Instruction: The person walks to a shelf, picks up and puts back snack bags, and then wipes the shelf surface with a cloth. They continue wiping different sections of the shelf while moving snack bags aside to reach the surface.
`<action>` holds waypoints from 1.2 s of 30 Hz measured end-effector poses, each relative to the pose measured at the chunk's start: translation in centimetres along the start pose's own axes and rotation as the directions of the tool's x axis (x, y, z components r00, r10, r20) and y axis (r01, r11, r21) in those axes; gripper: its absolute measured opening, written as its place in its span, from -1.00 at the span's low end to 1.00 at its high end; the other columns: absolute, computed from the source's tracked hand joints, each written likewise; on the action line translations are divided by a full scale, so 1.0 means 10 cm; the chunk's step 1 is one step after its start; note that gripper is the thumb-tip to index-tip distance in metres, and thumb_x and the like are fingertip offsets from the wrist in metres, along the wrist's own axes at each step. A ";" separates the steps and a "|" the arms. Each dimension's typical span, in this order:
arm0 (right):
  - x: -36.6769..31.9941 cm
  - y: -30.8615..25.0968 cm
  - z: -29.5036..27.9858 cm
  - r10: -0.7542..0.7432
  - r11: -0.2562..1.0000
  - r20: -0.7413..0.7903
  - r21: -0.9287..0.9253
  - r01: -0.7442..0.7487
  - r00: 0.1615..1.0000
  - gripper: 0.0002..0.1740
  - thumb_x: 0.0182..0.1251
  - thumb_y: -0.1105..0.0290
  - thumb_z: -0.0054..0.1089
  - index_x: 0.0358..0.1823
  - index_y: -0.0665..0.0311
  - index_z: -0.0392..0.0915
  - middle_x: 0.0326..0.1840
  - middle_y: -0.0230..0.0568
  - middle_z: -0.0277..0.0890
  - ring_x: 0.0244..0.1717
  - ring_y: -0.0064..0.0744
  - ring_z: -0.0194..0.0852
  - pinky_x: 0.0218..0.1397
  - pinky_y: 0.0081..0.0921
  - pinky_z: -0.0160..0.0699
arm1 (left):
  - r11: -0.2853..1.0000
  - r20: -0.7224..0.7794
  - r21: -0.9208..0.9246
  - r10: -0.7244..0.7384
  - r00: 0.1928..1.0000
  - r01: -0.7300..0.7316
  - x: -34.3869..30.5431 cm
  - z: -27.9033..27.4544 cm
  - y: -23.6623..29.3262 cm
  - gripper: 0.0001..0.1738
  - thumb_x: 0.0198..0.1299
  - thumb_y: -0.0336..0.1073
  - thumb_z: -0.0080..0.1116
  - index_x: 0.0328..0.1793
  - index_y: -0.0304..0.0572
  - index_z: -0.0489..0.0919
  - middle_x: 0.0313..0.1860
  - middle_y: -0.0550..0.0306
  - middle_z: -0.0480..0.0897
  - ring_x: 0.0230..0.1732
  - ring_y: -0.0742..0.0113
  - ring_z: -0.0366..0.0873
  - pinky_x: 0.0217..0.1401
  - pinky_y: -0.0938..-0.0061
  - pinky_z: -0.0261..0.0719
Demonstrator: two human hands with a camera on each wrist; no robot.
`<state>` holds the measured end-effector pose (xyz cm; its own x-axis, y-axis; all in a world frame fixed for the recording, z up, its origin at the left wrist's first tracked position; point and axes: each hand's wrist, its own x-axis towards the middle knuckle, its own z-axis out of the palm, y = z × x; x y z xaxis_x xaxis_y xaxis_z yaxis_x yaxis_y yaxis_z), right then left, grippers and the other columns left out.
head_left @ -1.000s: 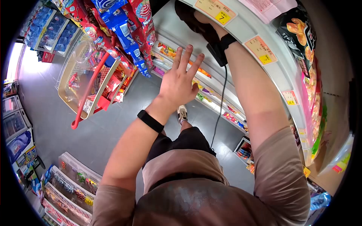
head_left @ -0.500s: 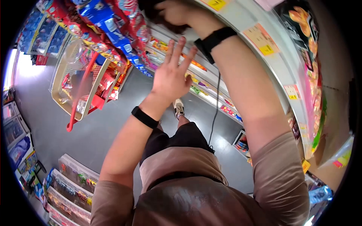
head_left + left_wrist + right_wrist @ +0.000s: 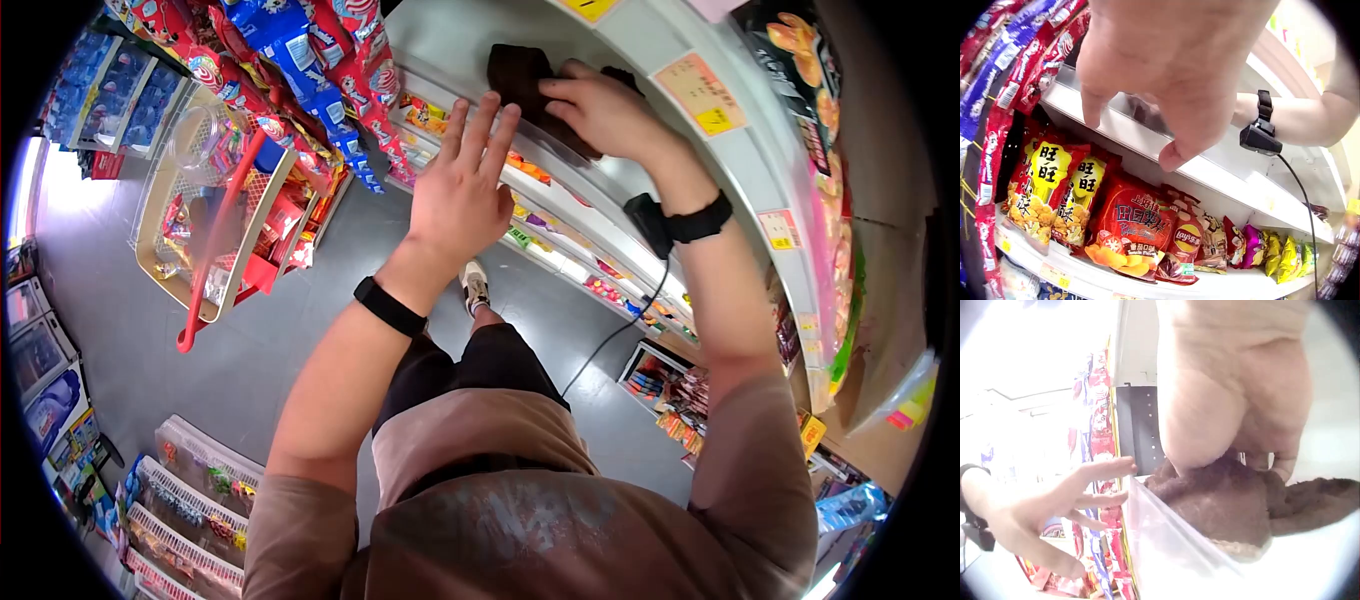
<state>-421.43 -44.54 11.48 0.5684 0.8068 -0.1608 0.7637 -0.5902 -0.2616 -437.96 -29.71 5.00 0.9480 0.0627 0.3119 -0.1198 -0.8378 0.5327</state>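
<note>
A dark brown cloth (image 3: 517, 72) lies bunched on the white shelf (image 3: 440, 30) at the top of the head view. My right hand (image 3: 610, 115) is over it, and in the right wrist view its fingers curl into the folds of the brown cloth (image 3: 1216, 503); part of the cloth is hidden under the palm. My left hand (image 3: 460, 195) is at the front edge of the shelf with its fingers straight and holds nothing. From the left wrist view, the left hand (image 3: 1160, 81) hangs in front of the shelf edge, above the snack bags.
Red and blue snack packets (image 3: 300, 60) hang at the shelf's left end. A shopping basket (image 3: 160, 255) with a red handle stands at the left. Lower shelves hold snack bags (image 3: 1132, 225). A clear plastic strip (image 3: 1160, 531) runs along the shelf front. A cable (image 3: 610, 340) hangs from the right wrist.
My right hand has drawn back along the shelf towards the right and nearer my body, bringing the cloth with it. The left hand has shifted slightly left.
</note>
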 end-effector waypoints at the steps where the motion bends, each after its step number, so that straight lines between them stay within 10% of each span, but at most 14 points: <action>1: 0.04 0.11 0.02 -0.011 1.000 0.003 0.011 0.011 1.000 -0.68 0.35 0.31 0.15 0.08 0.27 0.56 -0.04 -0.04 0.46 -0.02 0.01 0.49 0.04 -0.26 0.48 | 1.000 -0.007 0.026 0.010 1.000 -0.010 0.01 0.01 -0.01 -0.02 -0.08 -0.32 0.28 0.56 0.15 0.17 0.53 -0.04 0.18 0.47 -0.17 0.21 0.27 0.22 0.54; 3: 0.11 0.39 0.04 0.128 0.985 -0.103 0.132 -0.114 0.986 -0.67 0.37 0.29 0.14 0.08 0.29 0.55 -0.05 -0.04 0.50 -0.03 0.03 0.50 0.04 -0.27 0.48 | 0.997 -0.003 0.071 0.026 1.000 -0.025 -0.01 0.02 -0.04 -0.03 -0.08 -0.31 0.29 0.56 0.13 0.17 0.52 -0.02 0.20 0.45 -0.17 0.25 0.27 0.22 0.54; 5: 0.24 0.79 -0.03 0.082 0.986 -0.184 -0.130 -0.107 0.979 -0.65 0.39 0.27 0.13 0.10 0.30 0.54 -0.01 -0.03 0.53 -0.02 0.04 0.51 0.06 -0.28 0.48 | 0.993 -0.003 0.110 0.041 0.999 -0.040 0.00 -0.01 -0.04 -0.04 -0.07 -0.31 0.29 0.56 0.11 0.18 0.50 -0.01 0.23 0.42 -0.16 0.29 0.26 0.22 0.55; 8: 0.24 0.20 -0.18 0.443 0.829 0.247 0.254 -0.498 0.862 -0.61 0.39 0.26 0.17 0.14 0.31 0.53 0.05 -0.03 0.53 0.03 -0.01 0.52 0.10 -0.30 0.46 | 0.999 -0.049 0.022 0.039 0.998 -0.038 -0.01 -0.03 0.00 -0.09 -0.07 -0.33 0.29 0.52 0.07 0.26 0.46 -0.04 0.28 0.39 -0.19 0.32 0.24 0.17 0.55; 10: 0.18 0.15 -0.02 -0.064 0.983 0.069 0.178 0.051 0.996 -0.59 0.36 0.23 0.22 0.11 0.35 0.56 0.07 -0.01 0.52 0.13 -0.06 0.49 0.16 -0.34 0.44 | 0.999 -0.083 -0.028 0.033 0.996 -0.035 0.01 0.00 -0.04 -0.12 -0.07 -0.34 0.29 0.50 0.06 0.29 0.45 -0.04 0.30 0.38 -0.23 0.32 0.24 0.14 0.54; 15: 0.45 0.60 -0.17 0.152 0.983 -0.067 -0.098 -0.158 0.986 -0.52 0.29 0.11 0.23 0.10 0.31 0.58 0.03 0.10 0.58 0.04 0.05 0.56 0.15 -0.32 0.49 | 0.997 -0.121 -0.020 0.067 0.990 -0.070 0.00 0.07 -0.14 -0.14 -0.09 -0.36 0.29 0.47 0.07 0.32 0.45 -0.02 0.31 0.37 -0.24 0.33 0.24 0.13 0.54; 20: 0.72 1.13 -0.18 0.306 0.952 -0.097 0.022 -0.305 0.947 -0.53 0.40 0.21 0.15 0.20 0.39 0.49 0.12 0.09 0.56 0.12 -0.06 0.55 0.19 -0.40 0.47 | 0.998 -0.177 -0.039 0.043 0.983 -0.051 0.00 0.17 -0.14 -0.15 -0.10 -0.37 0.28 0.45 0.08 0.35 0.44 0.01 0.33 0.36 -0.23 0.34 0.23 0.15 0.54; 25: 0.57 0.25 -0.08 -0.063 0.996 -0.051 -0.067 0.060 0.997 -0.55 0.39 0.16 0.11 0.18 0.27 0.52 0.03 0.09 0.59 0.04 0.07 0.57 0.19 -0.26 0.47 | 0.999 -0.181 -0.046 0.012 0.983 -0.020 0.01 0.15 -0.08 -0.20 -0.10 -0.43 0.24 0.41 0.03 0.38 0.42 0.06 0.35 0.36 -0.18 0.34 0.20 0.21 0.56; 33: 0.43 1.09 -0.17 0.331 0.942 -0.107 0.089 -0.323 0.937 -0.65 0.45 0.26 0.05 0.14 0.30 0.53 -0.07 0.09 0.62 -0.09 0.02 0.63 0.03 -0.29 0.56 | 0.998 -0.182 -0.040 0.039 0.982 -0.048 -0.01 0.15 -0.17 -0.23 -0.08 -0.45 0.22 0.39 0.04 0.40 0.42 0.09 0.35 0.36 -0.14 0.34 0.22 0.24 0.54; 36: 0.28 0.58 -0.26 0.057 0.997 0.031 -0.057 -0.055 0.998 -0.65 0.38 0.27 0.17 0.09 0.33 0.55 -0.08 -0.02 0.54 -0.04 -0.04 0.56 0.06 -0.35 0.50 | 0.999 -0.202 -0.037 0.026 0.979 -0.034 0.03 0.15 -0.12 -0.22 -0.07 -0.45 0.21 0.41 0.11 0.40 0.42 0.11 0.36 0.36 -0.12 0.37 0.10 0.27 0.61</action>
<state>-414.57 -45.77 12.02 0.6014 0.7722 -0.2049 0.7473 -0.6344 -0.1977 -437.11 -29.54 3.28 0.8657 0.1488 0.4779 -0.1632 -0.8187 0.5506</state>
